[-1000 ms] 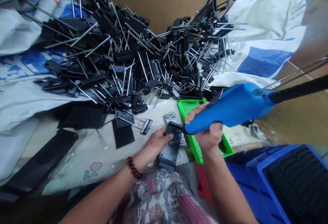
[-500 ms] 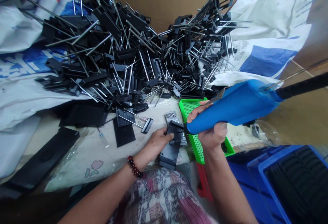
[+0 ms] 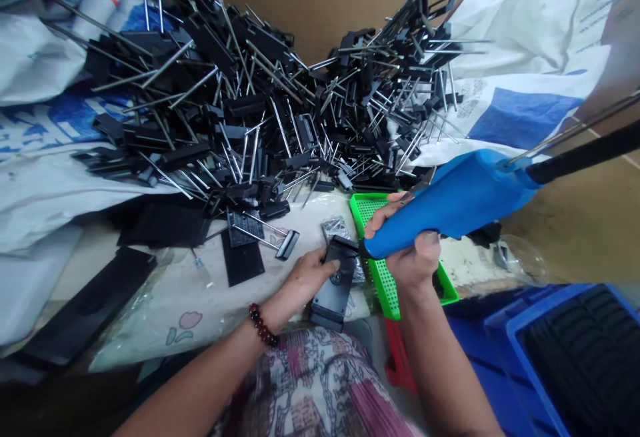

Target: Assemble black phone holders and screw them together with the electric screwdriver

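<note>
My left hand (image 3: pixel 311 274) is closed on a black plastic bracket (image 3: pixel 330 298), steadying it near the table's front edge. A blue power screwdriver (image 3: pixel 450 207) lies in my right hand (image 3: pixel 417 260), fingers wrapped around its body. Its dark front end meets the upper right side of the bracket; the tip itself is hard to make out. Left of the bracket, a small black clamp piece with two metal rods (image 3: pixel 287 245) rests on the table. Close by are flat black plates (image 3: pixel 243 263). Under the bracket's right side sits a clear-wrapped packet (image 3: pixel 336 227).
A large heap of black parts with metal rods (image 3: pixel 280 103) fills the back, between white sacks (image 3: pixel 530 37). A green perforated tray (image 3: pixel 367 207) lies beneath the screwdriver. At the lower right stands a blue crate (image 3: pixel 520 343) of black pieces. A thick black cable (image 3: pixel 590 150) trails from the screwdriver.
The screwdriver's rear end has shifted slightly left and up, with its cable following. My left hand and the bracket have stayed in place.
</note>
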